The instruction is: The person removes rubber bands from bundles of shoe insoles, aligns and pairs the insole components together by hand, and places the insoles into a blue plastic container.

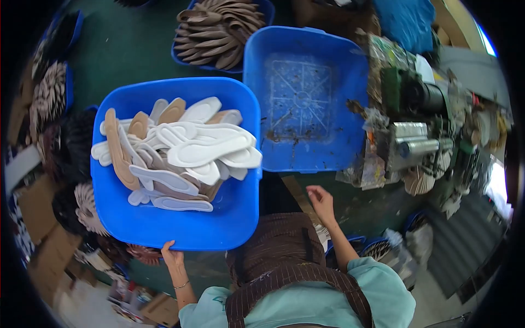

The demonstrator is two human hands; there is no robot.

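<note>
A blue plastic bin [180,232] is in front of me on the left, with a heap of shoe insoles [210,150] in it, mostly white and a few tan. My left hand [172,255] grips its near rim, fingers at the edge. To the right is a second blue bin [306,156], dirty inside with scraps on its bottom and no insoles in it. My right hand [321,204] hangs just below that bin's near edge, fingers loosely apart, holding nothing.
Another blue bin [174,52] at the back holds brown sole-shaped pieces [219,33]. A machine with metal rollers [413,139] stands on the right, near a blue bag [404,24]. Cardboard [41,213] and further filled bins line the left side. Green floor [131,49] shows between them.
</note>
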